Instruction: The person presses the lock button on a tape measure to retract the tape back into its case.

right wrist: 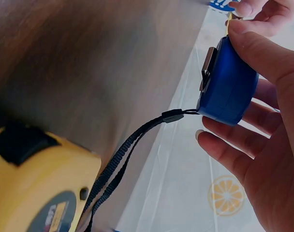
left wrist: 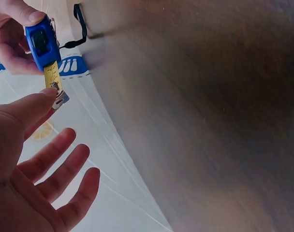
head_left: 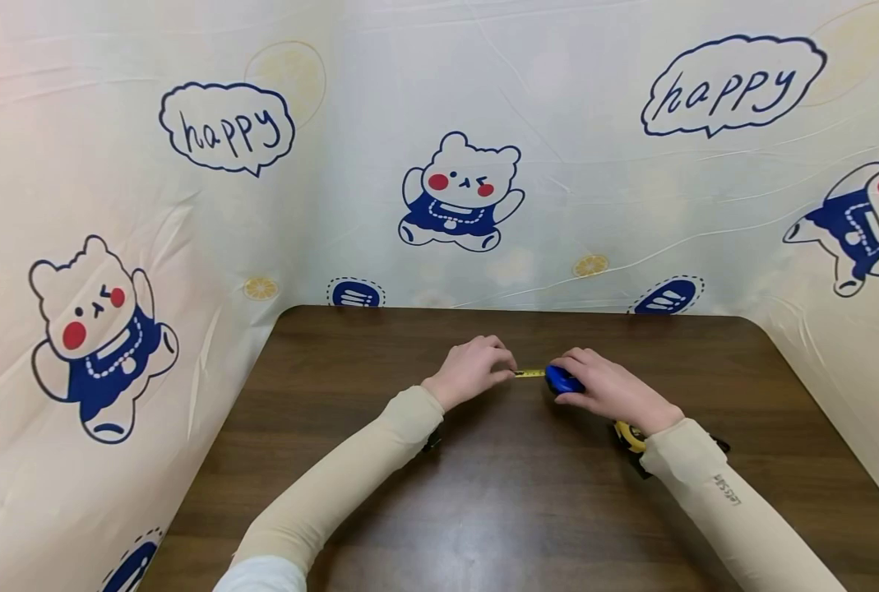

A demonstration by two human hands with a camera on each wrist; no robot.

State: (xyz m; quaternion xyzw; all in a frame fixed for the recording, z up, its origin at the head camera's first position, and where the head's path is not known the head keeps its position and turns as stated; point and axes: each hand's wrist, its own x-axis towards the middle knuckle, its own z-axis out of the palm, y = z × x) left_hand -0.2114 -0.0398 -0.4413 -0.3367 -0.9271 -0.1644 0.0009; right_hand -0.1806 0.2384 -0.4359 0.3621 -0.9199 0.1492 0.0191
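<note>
My right hand (head_left: 617, 390) grips a blue tape measure (head_left: 563, 380) above the far half of the table. A short length of yellow blade (head_left: 530, 373) reaches out of it to the left. Thumb and forefinger of my left hand (head_left: 476, 370) pinch the blade's end by its metal hook (left wrist: 61, 100); the other fingers are spread in the left wrist view. A black wrist strap (right wrist: 132, 140) hangs from the blue case in the right wrist view. Beneath my right wrist lies a yellow tape measure (head_left: 630, 437), partly hidden by the sleeve.
The brown wooden table (head_left: 483, 510) has rounded far corners. A printed cloth (head_left: 580, 205) with bears and speech bubbles hangs behind it and on both sides. Something small and dark (head_left: 433, 440) shows by my left wrist.
</note>
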